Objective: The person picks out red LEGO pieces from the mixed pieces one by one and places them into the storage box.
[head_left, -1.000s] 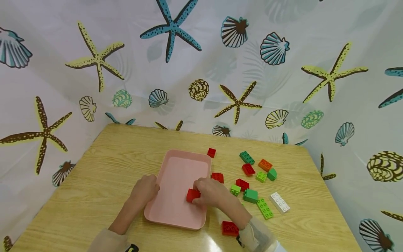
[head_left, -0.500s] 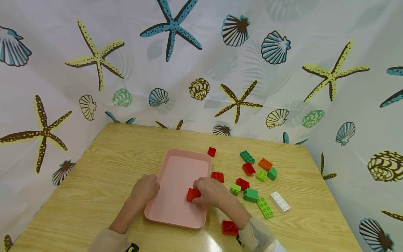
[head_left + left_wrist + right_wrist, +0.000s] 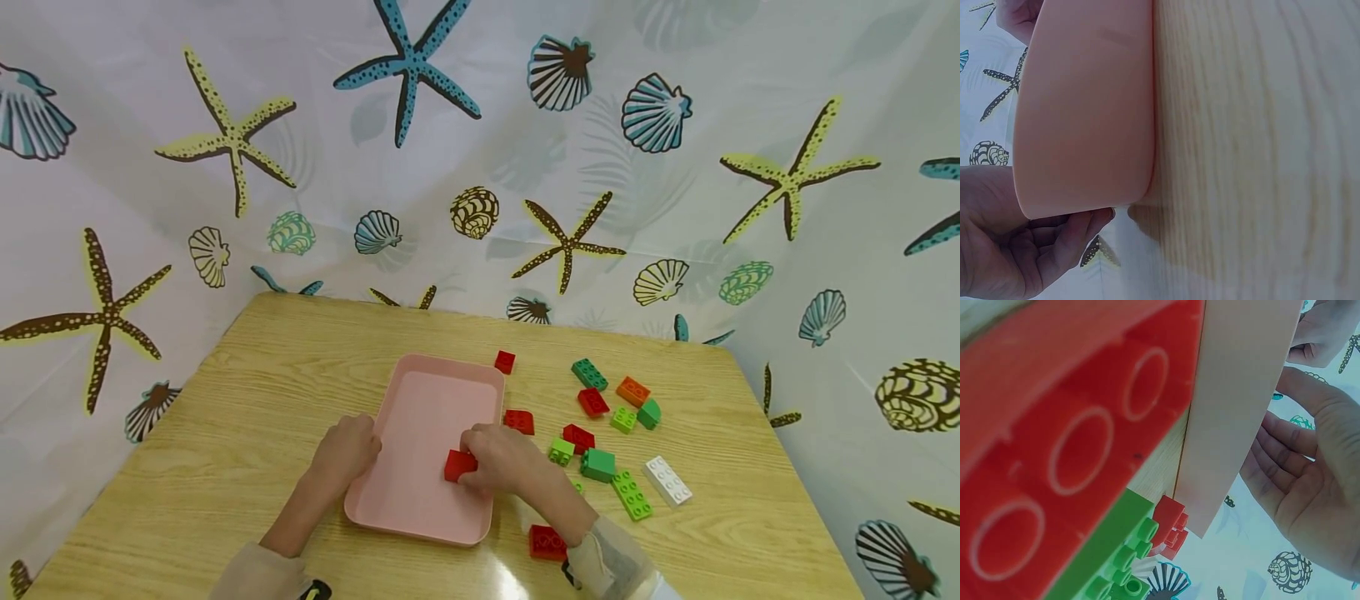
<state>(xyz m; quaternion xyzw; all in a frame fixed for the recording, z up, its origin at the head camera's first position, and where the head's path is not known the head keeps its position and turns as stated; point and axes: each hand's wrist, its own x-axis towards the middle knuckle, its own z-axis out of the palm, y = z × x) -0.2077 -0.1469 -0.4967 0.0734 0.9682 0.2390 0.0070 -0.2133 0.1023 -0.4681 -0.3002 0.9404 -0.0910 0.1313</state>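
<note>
One pink tray, left hand gripping its left side, right hand pinching a red block over its floor; loose blocks lie to its right.

Within one second, we saw no clear change in the right hand or red block — only our head view dipped slightly.

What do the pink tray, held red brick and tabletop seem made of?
Pink tray: probably moulded plastic, satin; thin, evenly coloured walls and rounded corners.
Red brick: likely hard plastic, smooth; flat, uniform faces, crisp edges.
Tabletop: wood or wood-look laminate, can't tell which; grain lines show, and a bright reflection suggests slight gloss.
</note>
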